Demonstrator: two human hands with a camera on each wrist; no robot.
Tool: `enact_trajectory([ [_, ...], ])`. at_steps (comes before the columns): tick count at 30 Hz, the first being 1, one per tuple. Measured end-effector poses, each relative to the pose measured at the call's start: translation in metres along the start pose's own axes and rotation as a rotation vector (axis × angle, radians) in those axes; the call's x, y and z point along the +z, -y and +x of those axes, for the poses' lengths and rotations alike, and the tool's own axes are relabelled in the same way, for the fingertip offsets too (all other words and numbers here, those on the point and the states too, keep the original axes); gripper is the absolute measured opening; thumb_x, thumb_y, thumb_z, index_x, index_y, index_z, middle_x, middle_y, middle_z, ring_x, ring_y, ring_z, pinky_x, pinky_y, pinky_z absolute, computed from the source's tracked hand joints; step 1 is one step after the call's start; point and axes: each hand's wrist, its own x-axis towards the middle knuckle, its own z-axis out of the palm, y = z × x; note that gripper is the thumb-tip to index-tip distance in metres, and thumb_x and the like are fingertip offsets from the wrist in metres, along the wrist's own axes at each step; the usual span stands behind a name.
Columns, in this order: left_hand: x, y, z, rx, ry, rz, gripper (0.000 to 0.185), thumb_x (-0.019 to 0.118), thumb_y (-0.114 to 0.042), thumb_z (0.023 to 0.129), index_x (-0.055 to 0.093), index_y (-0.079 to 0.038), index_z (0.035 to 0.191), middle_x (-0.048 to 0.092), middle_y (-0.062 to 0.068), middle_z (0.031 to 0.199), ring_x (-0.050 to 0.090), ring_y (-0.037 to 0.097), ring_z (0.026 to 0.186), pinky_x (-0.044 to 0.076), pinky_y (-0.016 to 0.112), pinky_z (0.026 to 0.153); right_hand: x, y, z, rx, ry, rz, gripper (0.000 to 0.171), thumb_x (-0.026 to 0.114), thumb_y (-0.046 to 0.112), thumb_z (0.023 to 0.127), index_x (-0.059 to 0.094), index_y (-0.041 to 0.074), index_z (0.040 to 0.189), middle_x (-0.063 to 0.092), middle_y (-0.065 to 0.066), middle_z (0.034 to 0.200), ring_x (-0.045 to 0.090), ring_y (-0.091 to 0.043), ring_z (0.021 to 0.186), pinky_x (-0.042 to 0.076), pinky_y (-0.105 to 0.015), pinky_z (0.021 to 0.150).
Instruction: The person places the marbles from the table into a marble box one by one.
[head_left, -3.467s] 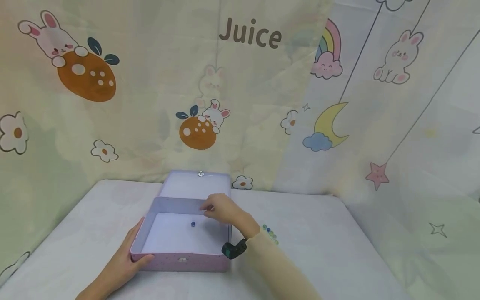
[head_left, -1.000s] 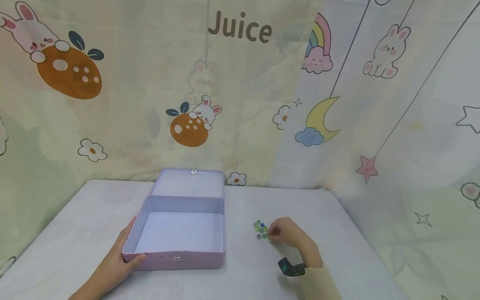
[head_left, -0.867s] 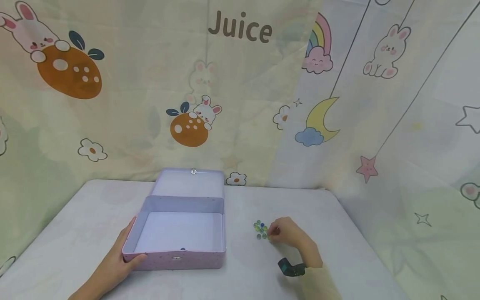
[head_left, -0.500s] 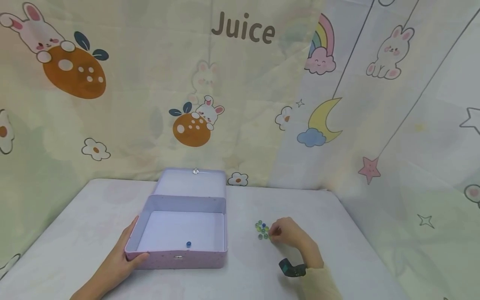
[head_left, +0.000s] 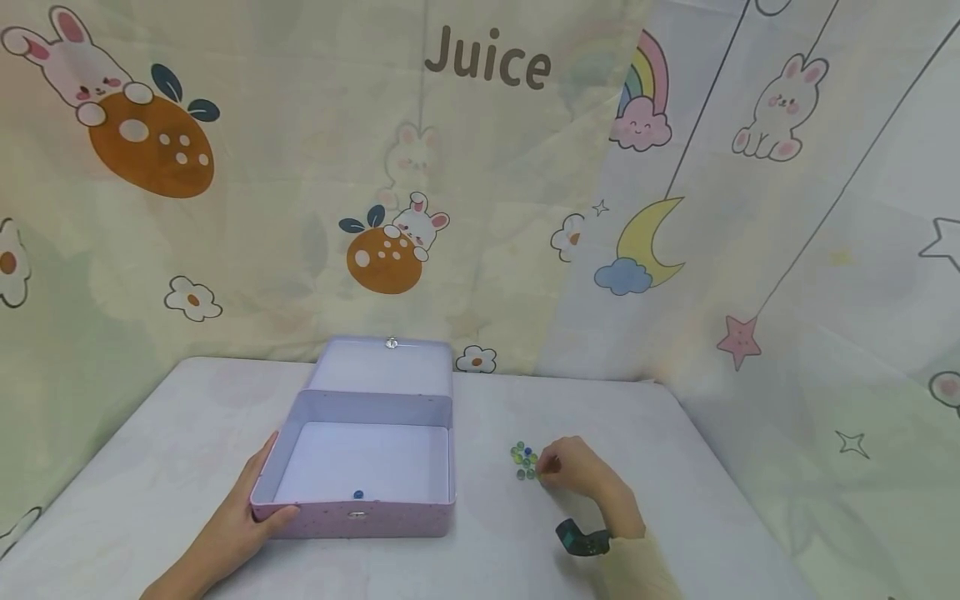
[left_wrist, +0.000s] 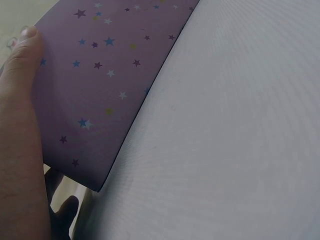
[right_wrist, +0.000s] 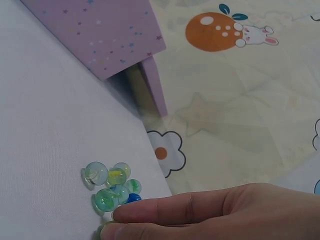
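1. Left hand (head_left: 238, 507) grips the box (head_left: 401, 521) around 7 o'clock.
2. Its latch (head_left: 357, 515) faces 6 o'clock, long axis unclear; inside near 6, 1 blue marble (head_left: 358, 494).
3. Loose marbles (head_left: 519, 459): box's 3 o'clock.
4. Right hand (head_left: 577, 467), narrow, beside them; cannot tell if pinching 1.

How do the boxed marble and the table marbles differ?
The boxed marble is blue, while the table marbles are mostly green and yellowish, with one blue. The boxed marble lies alone near the box's front wall; the table marbles cluster beside the right hand. All are round.
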Motion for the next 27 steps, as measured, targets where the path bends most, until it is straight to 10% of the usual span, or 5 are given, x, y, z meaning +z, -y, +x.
enact_trajectory([
  [27, -0.0003, -0.0009, -0.0011, -0.030, 0.013, 0.001, 0.099, 0.070, -0.021, 0.083, 0.001, -0.028, 0.154, 0.017, 0.016, 0.155, 0.011, -0.014, 0.133, 0.006, 0.010, 0.103, -0.0083, 0.0041, -0.0018, -0.029, -0.001, 0.030, 0.010, 0.072, 0.004, 0.080, 0.071, 0.013, 0.083, 0.066, 0.004, 0.082, 0.055, -0.011, 0.076, 0.050, -0.027, 0.069],
])
